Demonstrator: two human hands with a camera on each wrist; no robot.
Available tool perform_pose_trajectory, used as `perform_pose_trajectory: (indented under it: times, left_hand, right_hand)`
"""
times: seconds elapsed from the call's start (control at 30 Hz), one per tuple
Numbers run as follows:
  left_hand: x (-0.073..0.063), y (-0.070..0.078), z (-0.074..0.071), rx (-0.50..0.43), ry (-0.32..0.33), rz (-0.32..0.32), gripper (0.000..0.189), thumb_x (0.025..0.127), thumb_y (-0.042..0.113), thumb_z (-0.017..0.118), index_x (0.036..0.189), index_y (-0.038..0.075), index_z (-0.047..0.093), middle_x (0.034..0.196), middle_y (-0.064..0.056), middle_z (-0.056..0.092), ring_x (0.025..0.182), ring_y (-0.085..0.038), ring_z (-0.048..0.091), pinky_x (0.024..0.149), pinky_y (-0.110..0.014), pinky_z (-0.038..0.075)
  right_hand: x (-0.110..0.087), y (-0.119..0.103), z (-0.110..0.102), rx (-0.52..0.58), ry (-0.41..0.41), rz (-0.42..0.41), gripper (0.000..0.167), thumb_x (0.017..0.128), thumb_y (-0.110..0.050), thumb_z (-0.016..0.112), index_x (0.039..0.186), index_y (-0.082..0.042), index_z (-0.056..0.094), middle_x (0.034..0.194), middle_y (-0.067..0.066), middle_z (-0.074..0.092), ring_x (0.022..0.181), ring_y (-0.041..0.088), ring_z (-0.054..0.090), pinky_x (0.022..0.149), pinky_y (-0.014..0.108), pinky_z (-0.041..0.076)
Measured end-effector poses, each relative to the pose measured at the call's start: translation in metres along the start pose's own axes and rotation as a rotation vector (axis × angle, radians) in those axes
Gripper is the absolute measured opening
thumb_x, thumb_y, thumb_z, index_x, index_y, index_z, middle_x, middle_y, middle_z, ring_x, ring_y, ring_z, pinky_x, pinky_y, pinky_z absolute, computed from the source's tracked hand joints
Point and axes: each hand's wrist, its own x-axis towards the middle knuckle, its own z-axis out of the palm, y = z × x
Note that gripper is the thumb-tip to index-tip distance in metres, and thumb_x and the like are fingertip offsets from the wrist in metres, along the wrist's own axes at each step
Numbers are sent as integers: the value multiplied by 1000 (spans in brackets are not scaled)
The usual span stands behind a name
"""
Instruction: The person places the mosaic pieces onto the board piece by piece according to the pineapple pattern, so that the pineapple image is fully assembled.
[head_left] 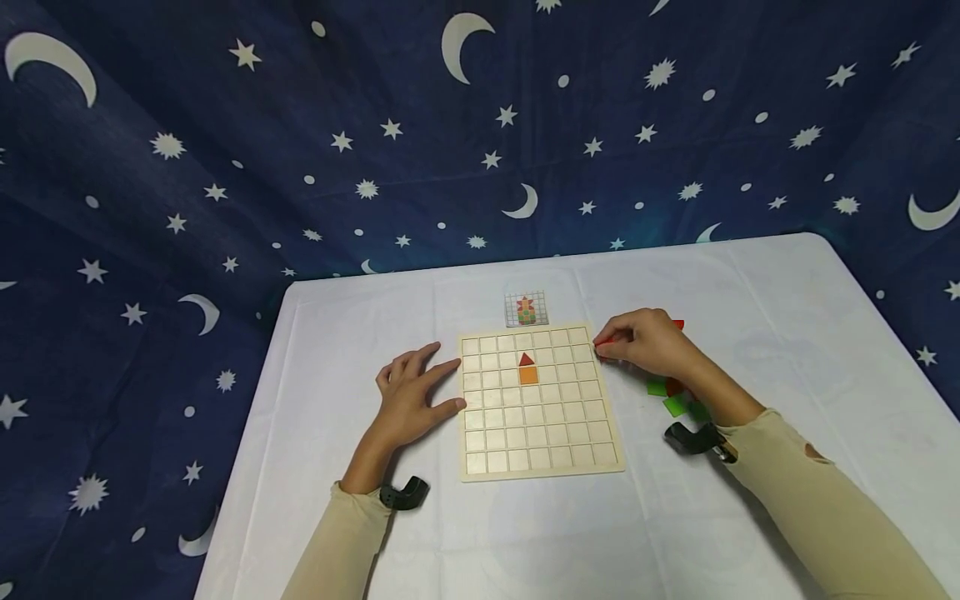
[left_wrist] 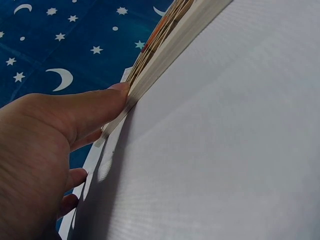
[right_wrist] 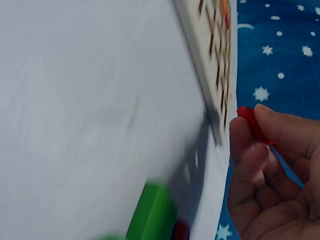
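A pale wooden grid board (head_left: 495, 433) lies on the table, holding a red triangle (head_left: 527, 360) just above an orange square (head_left: 528, 375). My left hand (head_left: 408, 400) touches the board's left edge with thumb and index fingertip, the other fingers spread; the left wrist view shows the thumb (left_wrist: 95, 107) against the rim. Beside the board's upper right edge, my right hand (head_left: 648, 342) pinches a small red block (right_wrist: 254, 125) between thumb and fingers. Its exact shape is partly covered by the fingertips.
Behind the board lies a small pattern card (head_left: 527, 308) with a coloured figure on a grid. Green blocks (head_left: 675, 406) and red blocks (head_left: 678, 324) lie under and around the right forearm. A dark star-printed cloth (head_left: 420, 208) hangs behind the white table (head_left: 360, 325).
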Motion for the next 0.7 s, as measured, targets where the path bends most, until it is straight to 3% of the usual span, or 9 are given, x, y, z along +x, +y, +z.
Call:
perform_pose_trajectory:
  times: [0.13, 0.27, 0.37, 0.5, 0.7]
  left_hand:
    - [0, 1, 0, 2, 5, 2, 64, 85, 54, 75, 142, 28, 62, 163, -8, 37, 144, -37, 30, 108, -66, 10]
    - [0, 1, 0, 3, 11, 8, 63, 85, 53, 76, 142, 28, 62, 163, -9, 37, 144, -38, 31, 107, -67, 11]
    - [1, 1, 0, 5, 5, 5, 64, 86, 54, 75, 143, 28, 62, 163, -8, 36, 144, -37, 30, 108, -66, 11]
    - [1, 1, 0, 3, -8, -5, 64, 86, 55, 74, 143, 29, 61, 164, -7, 35, 145, -36, 29, 109, -66, 9]
    - [0, -1, 2, 6, -7, -11, 64, 86, 56, 74, 143, 29, 61, 164, -7, 35, 145, -35, 29, 110, -65, 9]
  right_hand:
    - [2, -7, 7, 85, -26, 49, 13, 83, -21, 85, 96, -20, 82, 92, -1, 76, 78, 18, 59, 66, 29, 46]
    - [5, -14, 14, 149, -65, 91, 20, 85, -14, 80, 105, -19, 81, 103, 4, 75, 90, 21, 61, 75, 32, 49]
    - [7, -19, 20, 184, -87, 104, 22, 86, -10, 77, 107, -17, 79, 98, 3, 76, 89, 21, 64, 77, 33, 50]
    - [10, -25, 27, 212, -94, 113, 15, 86, -16, 81, 100, -15, 79, 84, -1, 74, 82, 20, 65, 75, 31, 50]
    - [13, -32, 34, 199, -83, 114, 9, 83, -21, 85, 91, -20, 81, 86, -1, 74, 82, 20, 60, 72, 31, 47]
